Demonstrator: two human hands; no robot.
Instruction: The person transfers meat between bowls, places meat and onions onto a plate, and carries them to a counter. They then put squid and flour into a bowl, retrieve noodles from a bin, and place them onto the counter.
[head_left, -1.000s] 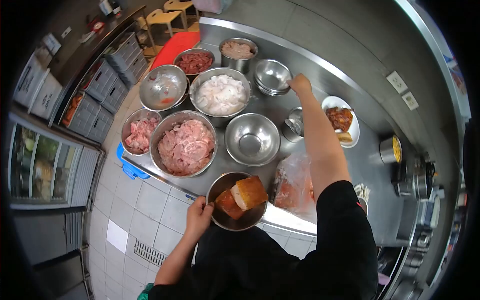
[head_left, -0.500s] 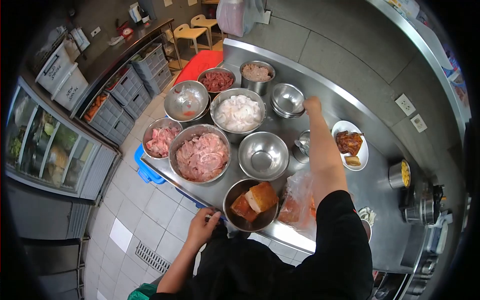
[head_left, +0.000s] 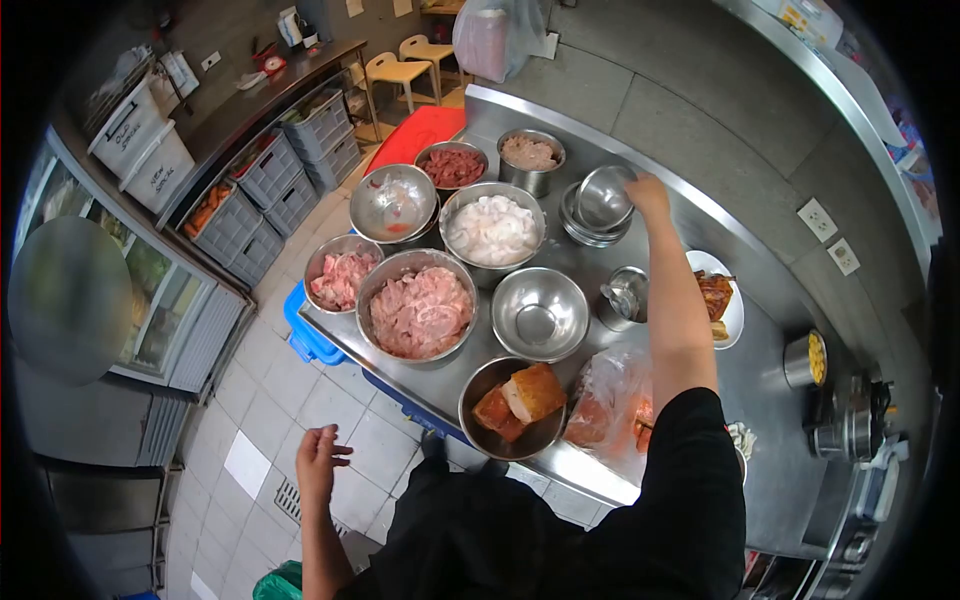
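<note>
My right hand (head_left: 651, 196) is shut on the rim of a small steel bowl (head_left: 604, 199). That bowl sits tilted over a stack of similar bowls (head_left: 590, 236) at the back of the steel table. Away from the table, my left hand (head_left: 318, 462) hangs above the tiled floor, fingers loosely apart and nothing in them. Closest to my body is a steel bowl with browned pork slabs (head_left: 535, 392). Beyond it stands a wide steel bowl (head_left: 541, 313) with nothing inside, beside a smaller container (head_left: 626, 296) holding something in clear plastic.
Bowls of pink raw meat (head_left: 420, 310), white pieces (head_left: 492, 230) and dark red meat (head_left: 452, 167) crowd the table's left side. A bag of meat (head_left: 608, 400) lies at the front edge. Right of my arm is a plate of roasted meat (head_left: 716, 297). Crates (head_left: 268, 170) line the left wall.
My left hand has moved left, away from the table edge. My right hand has shifted the top bowl up and to the right, off its centred place on the stack. The view has swung slightly.
</note>
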